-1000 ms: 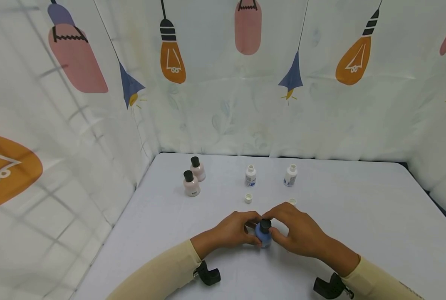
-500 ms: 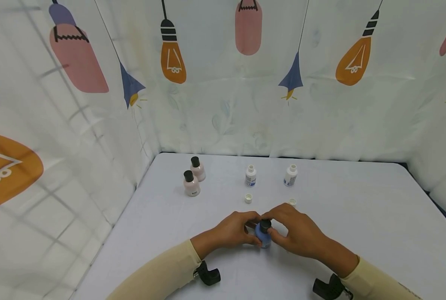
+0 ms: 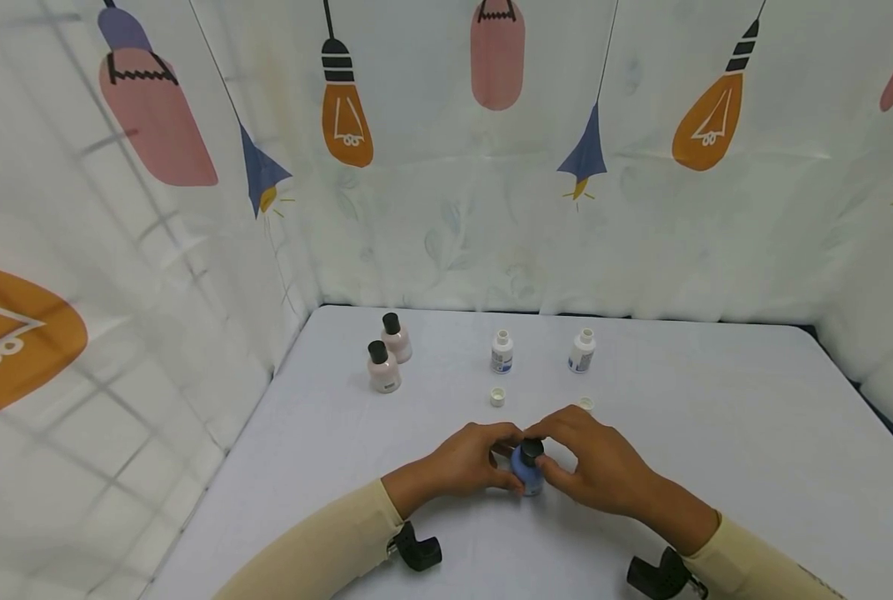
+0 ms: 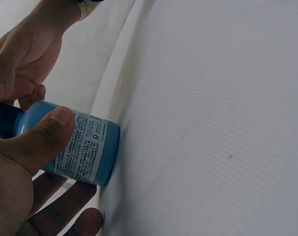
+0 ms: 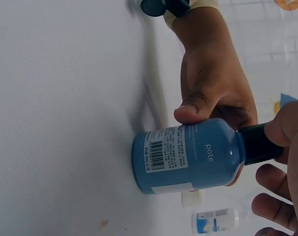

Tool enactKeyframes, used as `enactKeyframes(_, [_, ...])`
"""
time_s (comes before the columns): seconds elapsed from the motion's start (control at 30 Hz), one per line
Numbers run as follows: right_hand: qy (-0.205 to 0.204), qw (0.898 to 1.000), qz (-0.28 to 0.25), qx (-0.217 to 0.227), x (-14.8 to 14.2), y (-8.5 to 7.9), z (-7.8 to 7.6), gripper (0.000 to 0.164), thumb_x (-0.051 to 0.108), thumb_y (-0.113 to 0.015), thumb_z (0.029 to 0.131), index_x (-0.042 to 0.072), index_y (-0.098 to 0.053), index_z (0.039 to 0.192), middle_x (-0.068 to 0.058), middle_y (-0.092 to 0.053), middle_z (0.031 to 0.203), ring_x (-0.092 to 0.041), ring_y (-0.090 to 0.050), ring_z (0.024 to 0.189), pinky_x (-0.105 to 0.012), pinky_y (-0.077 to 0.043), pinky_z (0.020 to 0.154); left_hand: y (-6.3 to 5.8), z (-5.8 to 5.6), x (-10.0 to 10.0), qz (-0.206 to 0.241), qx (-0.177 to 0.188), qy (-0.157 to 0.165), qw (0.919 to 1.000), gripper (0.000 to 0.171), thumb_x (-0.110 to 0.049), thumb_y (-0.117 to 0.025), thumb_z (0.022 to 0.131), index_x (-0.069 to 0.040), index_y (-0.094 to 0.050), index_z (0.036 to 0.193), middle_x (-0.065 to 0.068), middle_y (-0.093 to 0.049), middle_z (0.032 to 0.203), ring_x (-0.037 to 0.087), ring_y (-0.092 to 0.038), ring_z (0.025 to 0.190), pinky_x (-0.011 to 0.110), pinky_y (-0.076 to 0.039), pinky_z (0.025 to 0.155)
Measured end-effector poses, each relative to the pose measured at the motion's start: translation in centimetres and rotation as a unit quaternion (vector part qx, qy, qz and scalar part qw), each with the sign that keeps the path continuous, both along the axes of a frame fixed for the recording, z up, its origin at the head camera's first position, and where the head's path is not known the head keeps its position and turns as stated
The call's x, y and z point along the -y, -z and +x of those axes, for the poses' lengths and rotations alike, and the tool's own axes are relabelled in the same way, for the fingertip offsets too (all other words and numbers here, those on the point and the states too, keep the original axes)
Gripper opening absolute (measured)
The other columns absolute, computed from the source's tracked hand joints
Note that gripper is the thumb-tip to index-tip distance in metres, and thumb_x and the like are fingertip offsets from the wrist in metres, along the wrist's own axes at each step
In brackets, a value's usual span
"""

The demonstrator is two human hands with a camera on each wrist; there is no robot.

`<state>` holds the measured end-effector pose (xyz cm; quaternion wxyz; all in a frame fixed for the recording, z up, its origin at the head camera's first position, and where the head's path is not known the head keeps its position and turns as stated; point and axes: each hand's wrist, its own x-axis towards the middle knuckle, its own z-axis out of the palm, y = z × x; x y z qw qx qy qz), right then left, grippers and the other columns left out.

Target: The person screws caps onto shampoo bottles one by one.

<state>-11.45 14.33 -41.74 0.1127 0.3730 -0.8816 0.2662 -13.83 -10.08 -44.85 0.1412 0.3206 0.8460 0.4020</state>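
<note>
A blue bottle (image 3: 525,477) with a black cap (image 3: 531,451) stands upright at the front middle of the table. My left hand (image 3: 467,460) holds its body from the left; in the left wrist view the thumb (image 4: 58,123) presses across the printed label. From the right, my right hand (image 3: 600,458) pinches the black cap between thumb and forefinger. The right wrist view shows the bottle's white barcode label (image 5: 167,149) and that pinch on the cap (image 5: 259,144). The other right fingers (image 5: 275,209) are loosely bent, off the bottle.
Two pale pink bottles (image 3: 383,375) with black caps stand at the back left. Behind my hands are two uncapped white bottles, one left (image 3: 502,352) and one right (image 3: 581,351). A loose white cap (image 3: 497,397) lies before the left one; another cap (image 3: 586,404) is partly behind my right hand.
</note>
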Motion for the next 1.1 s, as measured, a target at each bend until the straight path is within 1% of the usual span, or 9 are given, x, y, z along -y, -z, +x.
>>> enactKeyframes(0.1, [0.008, 1.000, 0.002, -0.003, 0.03, -0.02, 0.00, 0.033, 0.029, -0.081, 0.090, 0.024, -0.067, 0.119, 0.014, -0.063, 0.115, -0.007, -0.060, 0.108, -0.033, -0.057, 0.080, -0.04, -0.02, -0.02, -0.003, -0.001, 0.000, 1.0000, 0.052, -0.028, -0.090, 0.080, -0.022, -0.065, 0.126, -0.010, -0.069, 0.124, 0.001, -0.064, 0.108, 0.021, -0.054, 0.080])
enactKeyframes(0.2, [0.015, 1.000, 0.008, 0.003, 0.01, -0.04, 0.06, 0.036, 0.033, -0.081, 0.091, 0.023, -0.066, 0.122, 0.013, -0.063, 0.117, -0.008, -0.060, 0.109, -0.034, -0.057, 0.081, -0.10, -0.02, -0.01, -0.007, 0.001, -0.001, 1.0000, 0.053, -0.028, -0.090, 0.081, -0.021, -0.065, 0.127, -0.010, -0.069, 0.124, 0.001, -0.063, 0.109, 0.021, -0.054, 0.081])
enactKeyframes(0.33, [0.008, 1.000, 0.009, 0.016, -0.07, 0.00, 0.14, 0.042, 0.027, -0.081, 0.090, 0.024, -0.066, 0.128, 0.014, -0.062, 0.119, -0.006, -0.060, 0.109, -0.033, -0.057, 0.080, -0.17, 0.04, -0.01, -0.003, 0.005, -0.001, 1.0000, 0.053, -0.027, -0.090, 0.081, -0.020, -0.065, 0.127, -0.009, -0.068, 0.125, 0.002, -0.064, 0.110, 0.022, -0.054, 0.082])
enactKeyframes(0.43, [0.001, 1.000, 0.004, 0.016, -0.03, 0.04, 0.13, 0.041, 0.022, -0.081, 0.089, 0.026, -0.067, 0.127, 0.016, -0.062, 0.117, -0.004, -0.059, 0.108, -0.031, -0.057, 0.079, -0.21, 0.08, -0.01, 0.001, 0.006, -0.002, 1.0000, 0.054, -0.026, -0.090, 0.080, -0.020, -0.065, 0.127, -0.008, -0.069, 0.125, 0.003, -0.064, 0.110, 0.022, -0.054, 0.082])
enactKeyframes(0.53, [0.006, 1.000, 0.003, 0.010, 0.11, 0.03, 0.12, 0.036, 0.024, -0.081, 0.089, 0.026, -0.067, 0.122, 0.016, -0.061, 0.115, -0.005, -0.059, 0.107, -0.030, -0.057, 0.079, -0.21, 0.08, -0.03, 0.000, 0.002, -0.001, 1.0000, 0.053, -0.026, -0.090, 0.081, -0.020, -0.065, 0.127, -0.008, -0.069, 0.125, 0.003, -0.064, 0.109, 0.022, -0.054, 0.082])
enactKeyframes(0.67, [0.018, 1.000, 0.008, 0.003, 0.16, 0.04, 0.15, 0.038, 0.030, -0.084, 0.088, 0.025, -0.066, 0.121, 0.014, -0.062, 0.116, -0.007, -0.061, 0.109, -0.033, -0.057, 0.081, -0.18, 0.06, -0.04, -0.005, -0.001, 0.000, 1.0000, 0.053, -0.027, -0.089, 0.081, -0.020, -0.065, 0.128, -0.009, -0.069, 0.125, 0.002, -0.064, 0.110, 0.021, -0.054, 0.082])
enactKeyframes(0.9, [0.003, 1.000, 0.002, 0.008, 0.06, 0.19, 0.24, 0.040, 0.020, -0.081, 0.088, 0.026, -0.067, 0.125, 0.014, -0.062, 0.116, -0.007, -0.060, 0.106, -0.031, -0.057, 0.077, -0.13, 0.11, 0.00, -0.004, -0.001, 0.001, 1.0000, 0.054, -0.027, -0.090, 0.081, -0.019, -0.065, 0.127, -0.008, -0.069, 0.125, 0.003, -0.064, 0.110, 0.021, -0.054, 0.082])
enactKeyframes(1.0, [0.011, 1.000, 0.002, 0.003, 0.09, 0.23, 0.21, 0.036, 0.024, -0.082, 0.089, 0.026, -0.067, 0.122, 0.013, -0.062, 0.115, -0.008, -0.061, 0.105, -0.031, -0.057, 0.078, -0.17, 0.10, 0.00, -0.005, -0.003, 0.001, 1.0000, 0.053, -0.027, -0.090, 0.081, -0.020, -0.065, 0.127, -0.009, -0.069, 0.124, 0.002, -0.064, 0.110, 0.021, -0.054, 0.081])
enactKeyframes(1.1, [0.019, 1.000, 0.007, 0.000, 0.10, 0.19, 0.19, 0.039, 0.030, -0.083, 0.089, 0.024, -0.066, 0.123, 0.012, -0.063, 0.118, -0.010, -0.061, 0.109, -0.034, -0.058, 0.080, -0.23, 0.05, -0.03, -0.006, -0.006, 0.000, 1.0000, 0.053, -0.028, -0.090, 0.081, -0.021, -0.065, 0.128, -0.010, -0.069, 0.124, 0.001, -0.064, 0.109, 0.021, -0.054, 0.081])
